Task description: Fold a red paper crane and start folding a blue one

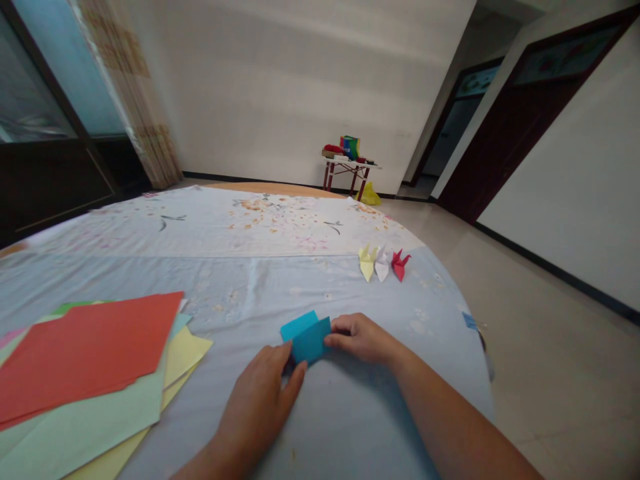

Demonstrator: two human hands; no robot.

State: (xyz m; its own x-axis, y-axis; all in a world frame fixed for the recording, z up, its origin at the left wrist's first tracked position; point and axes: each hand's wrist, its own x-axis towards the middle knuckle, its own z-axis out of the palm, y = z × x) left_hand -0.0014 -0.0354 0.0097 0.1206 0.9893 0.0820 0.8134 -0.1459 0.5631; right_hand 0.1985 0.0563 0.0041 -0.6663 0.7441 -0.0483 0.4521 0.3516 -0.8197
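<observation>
A folded sheet of blue paper stands partly raised off the tablecloth, a lighter blue flap showing behind its darker front face. At its left end, my left hand has thumb and forefinger closed on the lower corner. My right hand pinches the right edge between thumb and fingers. Beyond my right hand sit three folded paper cranes in a row: a yellow crane, a white crane and a red crane.
Left of my hands lies a stack of coloured paper, red sheets on top. A flowered cloth covers the round table's far part. Against the wall stands a small table with objects on it, a yellow bag beside it.
</observation>
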